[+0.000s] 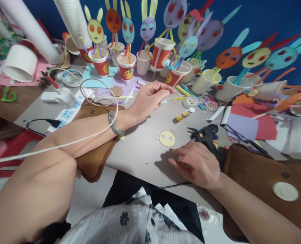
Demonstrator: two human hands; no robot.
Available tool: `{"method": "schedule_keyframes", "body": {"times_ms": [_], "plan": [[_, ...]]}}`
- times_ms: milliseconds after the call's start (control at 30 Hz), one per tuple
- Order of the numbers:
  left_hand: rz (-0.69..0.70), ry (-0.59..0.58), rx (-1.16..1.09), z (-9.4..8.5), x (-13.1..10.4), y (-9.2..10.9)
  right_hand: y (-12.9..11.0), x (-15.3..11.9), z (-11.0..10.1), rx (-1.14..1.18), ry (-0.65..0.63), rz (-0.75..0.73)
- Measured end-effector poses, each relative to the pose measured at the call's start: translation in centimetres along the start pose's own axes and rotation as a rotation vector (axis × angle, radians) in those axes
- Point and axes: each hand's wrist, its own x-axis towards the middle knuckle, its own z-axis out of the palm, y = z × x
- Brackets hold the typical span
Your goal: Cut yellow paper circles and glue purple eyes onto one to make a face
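My left hand [150, 101], with a green bangle [115, 123] on its wrist, reaches over the middle of the table. Its fingers curl in against the thumb; whatever they hold, if anything, is hidden. A small light blue paper scrap [165, 100] shows by the fingertips. Below lies a yellow paper disc [167, 138] with two pale purple spots. My right hand [197, 164] hovers near the table's front, loosely bent, with its fingers apart and nothing visible in them. Just beyond it sit black-handled pliers or scissors [191, 130] and a black glue gun [208, 135]. A yellow glue stick [184, 114] stands farther back.
Paper cups [126, 67] bearing colourful rabbit-eared faces line the back. A white cable [89, 135] crosses my left forearm from a power strip [69, 113]. Brown cushions [257, 179] lie either side. Red paper [266, 120] and markers [226, 113] are at right.
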Motion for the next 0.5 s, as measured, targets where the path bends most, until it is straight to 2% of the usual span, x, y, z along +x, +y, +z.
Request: {"method": "schedule_keyframes", "body": {"times_ms": [200,333,500], "plan": [[0.133,-0.065,0.082,-0.2,-0.4,-0.4,0.0,0.0,0.5,-0.108,-0.07,-0.158],[0.268,-0.133,0.191,-0.4,-0.6,-0.9,0.0,0.4,0.2,-0.107,-0.075,-0.177],[0.353,-0.196,0.324,-0.6,-0.3,-1.9,0.3,0.7,0.4,-0.147,-0.084,-0.203]]}}
